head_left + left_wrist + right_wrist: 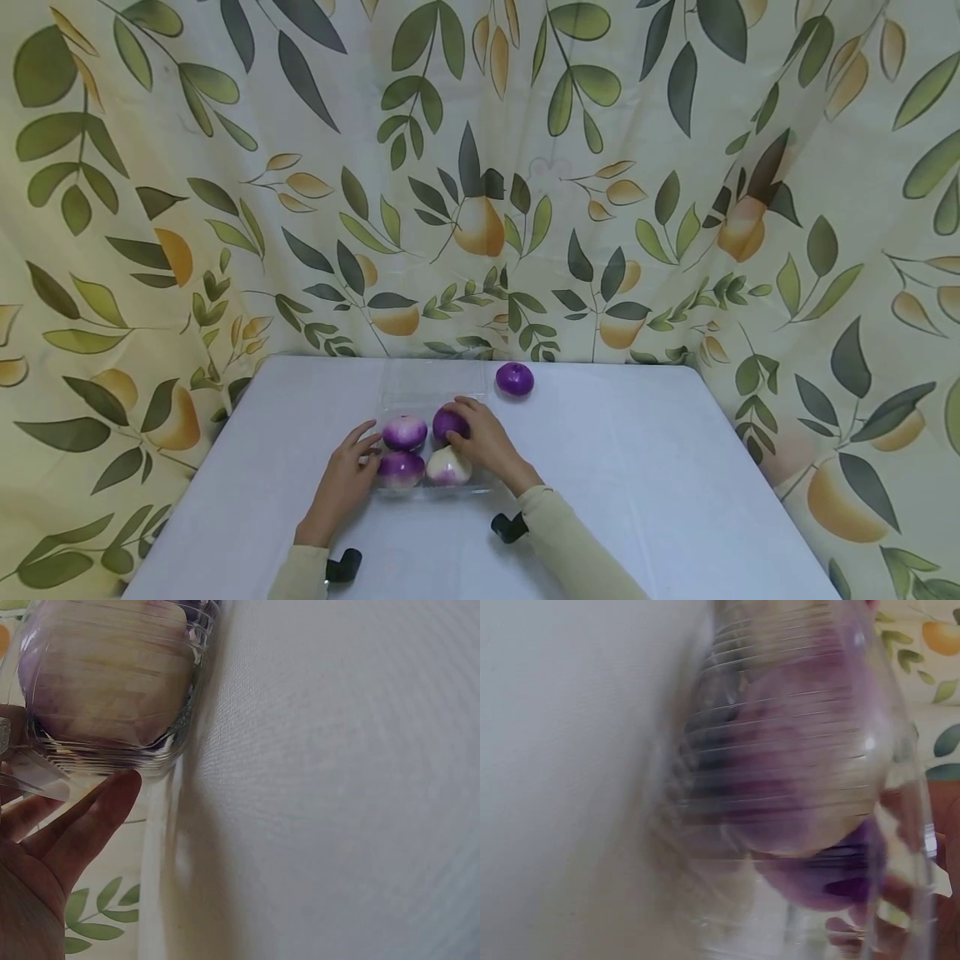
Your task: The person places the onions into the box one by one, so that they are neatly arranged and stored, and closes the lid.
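Note:
A clear plastic clamshell container (472,489) lies with its lid (423,379) folded back. Inside it sit purple-and-white onions: one at back left (405,433), one at front left (401,470) and a paler one at front right (448,468). My right hand (483,435) holds a deep purple onion (447,423) in the back right place, fingers over its far side and thumb nearer. With my left hand (347,477), I hold the container's left edge; in the left wrist view the thumb (112,799) is against its ribbed wall. The right wrist view is blurred, with plastic before the fingers.
Another purple onion (514,380) is on the white-covered table (637,467), behind and right of the container. A leaf-and-fruit patterned curtain (480,275) hangs along the back and sides. Black wrist mounts (510,527) stick out by both sleeves.

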The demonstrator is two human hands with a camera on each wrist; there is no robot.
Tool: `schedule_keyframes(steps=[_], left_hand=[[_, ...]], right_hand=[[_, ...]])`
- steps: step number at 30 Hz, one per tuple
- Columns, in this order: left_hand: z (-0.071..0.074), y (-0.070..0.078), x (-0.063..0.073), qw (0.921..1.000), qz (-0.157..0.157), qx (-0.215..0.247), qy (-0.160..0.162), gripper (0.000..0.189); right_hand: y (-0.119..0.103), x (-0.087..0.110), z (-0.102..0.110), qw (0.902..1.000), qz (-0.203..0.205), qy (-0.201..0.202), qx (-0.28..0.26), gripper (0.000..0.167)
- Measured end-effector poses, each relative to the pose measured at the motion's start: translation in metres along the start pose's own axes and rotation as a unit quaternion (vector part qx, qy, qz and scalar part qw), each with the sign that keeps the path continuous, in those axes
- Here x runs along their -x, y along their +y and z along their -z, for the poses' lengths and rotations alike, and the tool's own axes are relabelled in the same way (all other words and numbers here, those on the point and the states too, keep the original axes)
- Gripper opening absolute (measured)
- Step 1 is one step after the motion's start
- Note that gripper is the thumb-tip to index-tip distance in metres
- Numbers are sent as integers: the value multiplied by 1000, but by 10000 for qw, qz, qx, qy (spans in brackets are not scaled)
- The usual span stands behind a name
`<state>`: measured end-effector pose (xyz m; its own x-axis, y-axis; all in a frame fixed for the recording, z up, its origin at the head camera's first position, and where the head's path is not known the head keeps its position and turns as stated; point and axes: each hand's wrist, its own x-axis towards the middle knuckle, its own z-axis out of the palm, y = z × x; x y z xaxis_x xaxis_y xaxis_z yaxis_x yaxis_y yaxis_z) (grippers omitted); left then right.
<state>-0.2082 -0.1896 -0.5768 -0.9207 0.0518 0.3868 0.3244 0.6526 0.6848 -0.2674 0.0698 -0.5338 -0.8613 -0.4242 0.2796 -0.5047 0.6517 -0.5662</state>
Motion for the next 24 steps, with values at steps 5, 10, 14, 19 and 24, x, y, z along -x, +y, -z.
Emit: schedule_keyframes(steps=[5,10,14,19,24], left_hand=[[-1,-2,-1,10000,-19,45,5,33],[-2,-4,-1,9999,-115,-23,78,32],[-2,-5,-1,9995,-253,-53,156,32],[-1,-4,0,9997,-193,-48,109,32],[-1,-3,1,9998,-176,-102,93,33]], right_hand=[[-6,-1,6,9999,-13,109,-12,45],[-15,1,16,9999,-35,167,-15,45],[-25,4,26,9996,-8,275,-43,45],[-38,8,40,9986,176,472,-167,45],[-48,12,53,9964,341,710,-299,44]])
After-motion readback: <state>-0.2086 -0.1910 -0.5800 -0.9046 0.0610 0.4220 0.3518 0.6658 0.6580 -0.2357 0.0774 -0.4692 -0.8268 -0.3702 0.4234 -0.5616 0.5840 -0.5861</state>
